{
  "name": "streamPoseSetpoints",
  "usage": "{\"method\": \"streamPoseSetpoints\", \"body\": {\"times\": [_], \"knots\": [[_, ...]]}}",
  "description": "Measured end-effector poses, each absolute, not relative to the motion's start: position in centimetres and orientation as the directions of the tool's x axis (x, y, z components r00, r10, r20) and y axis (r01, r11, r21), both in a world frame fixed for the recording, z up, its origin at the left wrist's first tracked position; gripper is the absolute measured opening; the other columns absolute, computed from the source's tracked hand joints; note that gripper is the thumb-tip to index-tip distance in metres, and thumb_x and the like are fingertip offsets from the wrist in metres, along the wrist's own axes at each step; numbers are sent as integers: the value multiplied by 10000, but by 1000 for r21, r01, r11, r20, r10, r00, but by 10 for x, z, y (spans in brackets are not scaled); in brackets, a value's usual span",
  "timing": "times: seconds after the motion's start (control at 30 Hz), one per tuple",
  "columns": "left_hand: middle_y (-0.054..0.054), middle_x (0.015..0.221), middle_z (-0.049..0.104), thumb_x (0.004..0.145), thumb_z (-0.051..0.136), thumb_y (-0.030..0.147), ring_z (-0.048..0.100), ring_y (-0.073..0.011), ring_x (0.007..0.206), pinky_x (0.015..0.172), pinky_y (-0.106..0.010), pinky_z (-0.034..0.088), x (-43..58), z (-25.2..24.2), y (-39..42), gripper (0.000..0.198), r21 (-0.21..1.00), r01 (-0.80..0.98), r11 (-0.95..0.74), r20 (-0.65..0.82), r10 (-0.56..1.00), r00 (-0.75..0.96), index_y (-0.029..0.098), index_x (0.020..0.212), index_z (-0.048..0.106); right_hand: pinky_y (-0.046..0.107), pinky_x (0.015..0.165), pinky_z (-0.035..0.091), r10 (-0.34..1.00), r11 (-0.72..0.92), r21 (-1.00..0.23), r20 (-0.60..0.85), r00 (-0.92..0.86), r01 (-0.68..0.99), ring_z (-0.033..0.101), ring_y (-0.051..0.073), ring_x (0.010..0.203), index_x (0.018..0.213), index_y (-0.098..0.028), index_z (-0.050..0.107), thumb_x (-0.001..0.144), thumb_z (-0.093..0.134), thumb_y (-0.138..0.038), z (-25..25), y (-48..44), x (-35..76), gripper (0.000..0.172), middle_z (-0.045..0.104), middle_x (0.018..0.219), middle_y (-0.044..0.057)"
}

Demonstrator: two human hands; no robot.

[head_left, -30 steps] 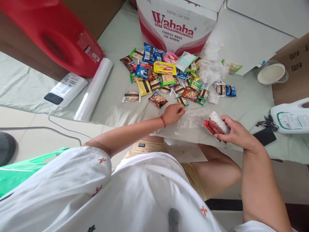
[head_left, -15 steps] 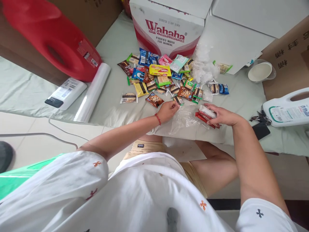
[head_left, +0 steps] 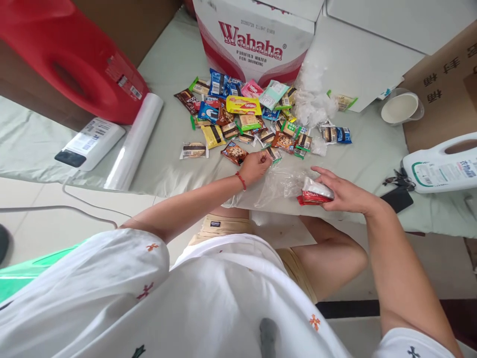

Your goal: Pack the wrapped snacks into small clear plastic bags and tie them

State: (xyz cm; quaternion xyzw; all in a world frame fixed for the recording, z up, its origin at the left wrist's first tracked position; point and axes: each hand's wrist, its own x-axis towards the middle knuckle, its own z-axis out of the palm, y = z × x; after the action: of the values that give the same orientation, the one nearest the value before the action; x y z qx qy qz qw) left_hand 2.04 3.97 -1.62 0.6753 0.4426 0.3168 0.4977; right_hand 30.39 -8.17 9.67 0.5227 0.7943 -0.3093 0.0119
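Observation:
My left hand (head_left: 255, 168) is closed in a pinch at the upper left edge of a clear plastic bag (head_left: 278, 185), which lies crumpled at the front of the table. My right hand (head_left: 345, 191) grips a small stack of red and silver-white snack packets (head_left: 316, 191) at the bag's right end, with the index finger raised above them. How far the packets reach into the bag is hard to make out. Just beyond my left hand lies a brown cookie packet (head_left: 234, 152), at the near edge of a heap of colourful wrapped snacks (head_left: 244, 105).
A Wahaha carton (head_left: 257, 44) stands behind the heap, beside crumpled clear plastic (head_left: 315, 104). To the left are a red jug (head_left: 93, 64), a plastic roll (head_left: 136, 141) and a white device (head_left: 89, 144). Rightward are a cup (head_left: 400, 108), keys (head_left: 398, 181) and a white bottle (head_left: 443, 166).
My right hand has tilted the red packets and shifted them slightly down and left, its index finger lifting. My left hand keeps its pinch on the bag. The view has shifted slightly.

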Motion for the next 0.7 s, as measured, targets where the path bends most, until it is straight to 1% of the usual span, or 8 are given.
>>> {"method": "streamPoseSetpoints", "body": {"times": [0.03, 0.1, 0.2, 0.3, 0.43, 0.5, 0.57, 0.7], "knots": [[34, 650, 518, 862, 533, 254, 443, -113, 634, 637, -257, 341, 21, -16, 39, 183, 949, 291, -117, -12, 914, 406, 183, 693, 529, 379, 1089, 476, 807, 273, -446, -376, -456, 852, 505, 316, 1430, 1208, -213, 589, 705, 711, -224, 93, -72, 300, 517, 263, 1721, 112], [32, 651, 522, 866, 537, 255, 448, -114, 635, 638, -258, 340, 22, -14, 37, 191, 942, 316, -115, -20, 919, 393, 182, 690, 532, 372, 1022, 506, 797, 284, -363, -426, -429, 888, 563, 323, 1358, 1245, -204, 584, 684, 745, -236, 85, -52, 292, 584, 313, 1697, 134], [30, 639, 533, 872, 540, 260, 458, -117, 626, 628, -259, 334, 23, -12, 35, 194, 929, 357, -101, -41, 928, 369, 180, 695, 548, 352, 886, 523, 805, 281, -252, -463, -370, 926, 660, 309, 1152, 1310, -196, 559, 679, 763, -250, 74, -30, 283, 666, 573, 1468, 151], [27, 635, 544, 878, 535, 273, 463, -119, 619, 624, -261, 326, 24, -11, 33, 206, 909, 401, -117, -38, 933, 359, 178, 697, 563, 316, 793, 488, 825, 283, -207, -445, -348, 937, 676, 273, 1017, 1330, -217, 546, 757, 708, -252, 65, -26, 279, 596, 686, 1224, 99], [17, 642, 566, 867, 539, 270, 472, -126, 622, 619, -265, 315, 25, -11, 32, 195, 880, 454, -139, -38, 933, 359, 177, 702, 586, 302, 748, 453, 872, 286, -104, -384, -304, 952, 665, 272, 999, 1285, -224, 577, 823, 652, -252, 61, -35, 279, 470, 700, 1145, 107], [9, 661, 591, 851, 539, 244, 486, -132, 637, 624, -266, 321, 25, -13, 34, 173, 876, 461, -143, -33, 935, 353, 179, 698, 589, 313, 750, 465, 907, 253, -105, -322, -273, 962, 669, 278, 973, 1230, -217, 601, 818, 646, -249, 65, -44, 282, 416, 709, 1082, 104], [3, 670, 604, 837, 539, 223, 496, -137, 647, 629, -269, 326, 25, -14, 36, 161, 872, 467, -146, -27, 939, 343, 181, 690, 587, 333, 787, 495, 954, 201, -167, -192, -232, 965, 681, 283, 987, 1222, -221, 608, 811, 640, -242, 72, -59, 290, 413, 719, 1084, 98], [-1, 675, 617, 829, 550, 215, 496, -142, 647, 630, -271, 324, 24, -13, 39, 153, 855, 500, -140, -38, 943, 330, 182, 686, 594, 362, 867, 529, 988, 122, -272, 124, -90, 955, 681, 285, 1099, 1329, -241, 577, 829, 630, -246, 88, -106, 305, 503, 683, 1308, 107]]}}
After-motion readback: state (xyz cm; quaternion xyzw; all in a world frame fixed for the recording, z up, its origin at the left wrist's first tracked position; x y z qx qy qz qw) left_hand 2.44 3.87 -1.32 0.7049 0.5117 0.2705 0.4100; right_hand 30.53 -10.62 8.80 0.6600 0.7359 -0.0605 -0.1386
